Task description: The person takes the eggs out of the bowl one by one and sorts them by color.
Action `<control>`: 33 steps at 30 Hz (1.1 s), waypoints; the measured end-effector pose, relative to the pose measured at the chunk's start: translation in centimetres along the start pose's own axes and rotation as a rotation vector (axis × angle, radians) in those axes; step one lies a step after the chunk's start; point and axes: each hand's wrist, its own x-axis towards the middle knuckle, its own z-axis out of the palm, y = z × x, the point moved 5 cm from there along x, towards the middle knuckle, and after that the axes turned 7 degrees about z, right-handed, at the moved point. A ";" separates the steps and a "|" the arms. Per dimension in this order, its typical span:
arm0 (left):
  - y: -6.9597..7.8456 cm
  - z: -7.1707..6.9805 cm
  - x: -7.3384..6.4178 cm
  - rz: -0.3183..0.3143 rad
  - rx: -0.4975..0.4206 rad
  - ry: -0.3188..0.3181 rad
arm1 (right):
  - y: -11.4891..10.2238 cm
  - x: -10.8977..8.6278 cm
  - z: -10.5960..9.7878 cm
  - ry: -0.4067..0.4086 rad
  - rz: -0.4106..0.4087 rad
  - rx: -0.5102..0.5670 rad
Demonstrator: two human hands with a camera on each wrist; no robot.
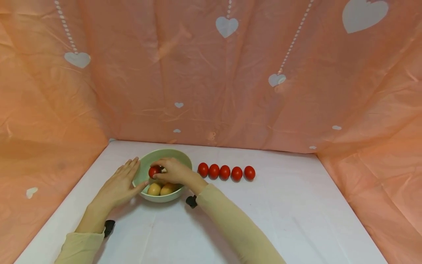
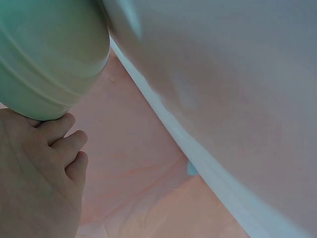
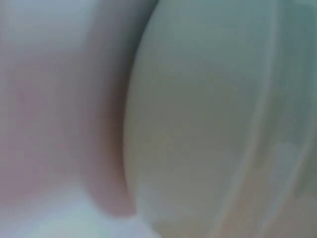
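Observation:
A pale green bowl (image 1: pixel 182 156) stands at the left of the white table, with yellow round fruits (image 1: pixel 154 189) in its near part. Over the inside of the bowl my right hand (image 1: pixel 174 171) pinches a red tomato (image 1: pixel 153 171) between thumb and fingers. My left hand (image 1: pixel 120 185) lies against the bowl's left side, fingers nearly straight, thumb at the near rim. In the left wrist view the left fingers (image 2: pixel 62 129) touch the bowl's outer wall (image 2: pixel 59 59). Only the bowl's outside (image 3: pixel 198 119) and the table show in the right wrist view; the right hand is out of sight there.
To the right of the bowl, several red tomatoes (image 1: pixel 225 172) lie in a row on the white table (image 1: pixel 280 205). An orange cloth (image 1: pixel 204 84) with white hearts hangs behind and at both sides. A black wrist mount (image 1: pixel 191 201) sits under the right wrist.

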 end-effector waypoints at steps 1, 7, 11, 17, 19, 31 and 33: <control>0.0 -0.1 0.0 -0.004 0.000 0.000 | 0.0 -0.2 -0.1 0.005 0.002 0.007; -0.1 0.0 0.0 -0.007 -0.002 -0.005 | 0.4 -1.3 -0.6 0.062 -0.003 0.068; -0.1 0.0 -0.1 -0.008 -0.006 -0.012 | 0.8 -2.3 -0.8 0.123 -0.012 0.106; -0.1 0.0 -0.1 -0.011 -0.011 -0.006 | 1.1 -4.1 -1.7 0.207 -0.040 0.195; -0.1 0.1 -0.1 -0.010 -0.014 -0.004 | 1.4 -4.7 -1.9 0.232 -0.032 0.214; -0.1 0.2 0.1 0.003 -0.013 0.012 | 3.6 -8.5 -3.5 0.395 -0.046 0.263; 0.0 0.1 0.1 0.001 -0.016 0.008 | 4.0 -9.1 -3.8 0.417 -0.061 0.266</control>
